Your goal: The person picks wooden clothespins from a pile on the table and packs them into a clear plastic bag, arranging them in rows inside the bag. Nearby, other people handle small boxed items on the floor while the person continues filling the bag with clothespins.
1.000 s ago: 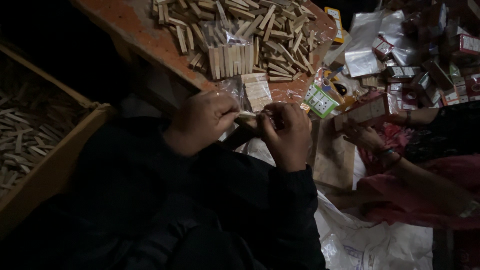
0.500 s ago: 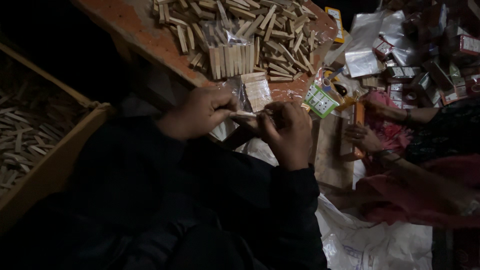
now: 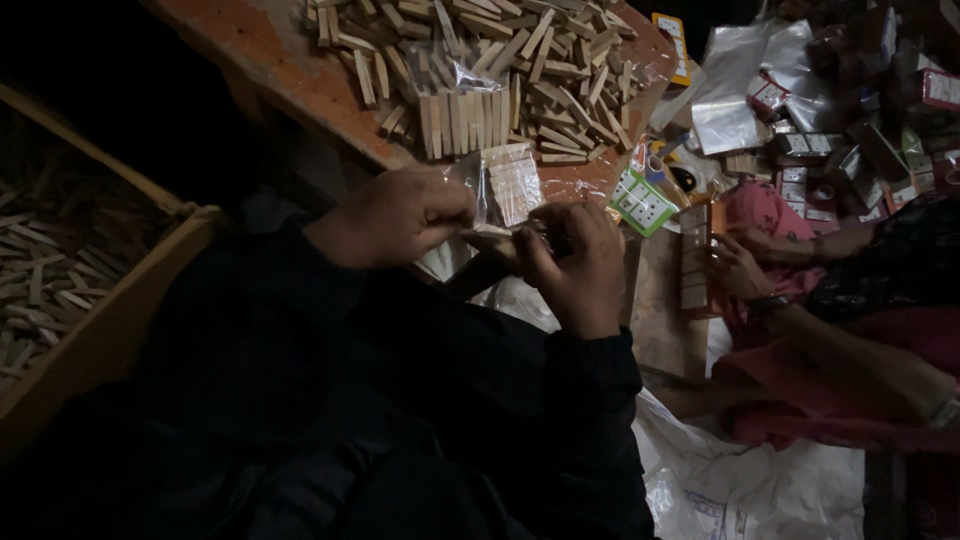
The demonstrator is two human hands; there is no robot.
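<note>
My left hand (image 3: 395, 215) and my right hand (image 3: 575, 255) meet in front of my chest. Both are closed on a small bundle of wooden sticks (image 3: 492, 238) held between them. A clear plastic sleeve of sticks (image 3: 510, 182) hangs just above the bundle, by my left fingers. Beyond my hands a heap of loose wooden sticks (image 3: 500, 60) lies on an orange board (image 3: 290, 70). Dark sleeves cover both my arms.
A wooden crate (image 3: 120, 320) of sticks stands at the left. At the right another person's hand (image 3: 735, 265) holds a stack of small boxes (image 3: 693, 258). Small packets and clear bags (image 3: 840, 90) are piled at the back right. White sacking (image 3: 760, 480) lies below.
My hands have stayed together on the bundle. The other person's hand at the right has drawn in with the stack of small boxes.
</note>
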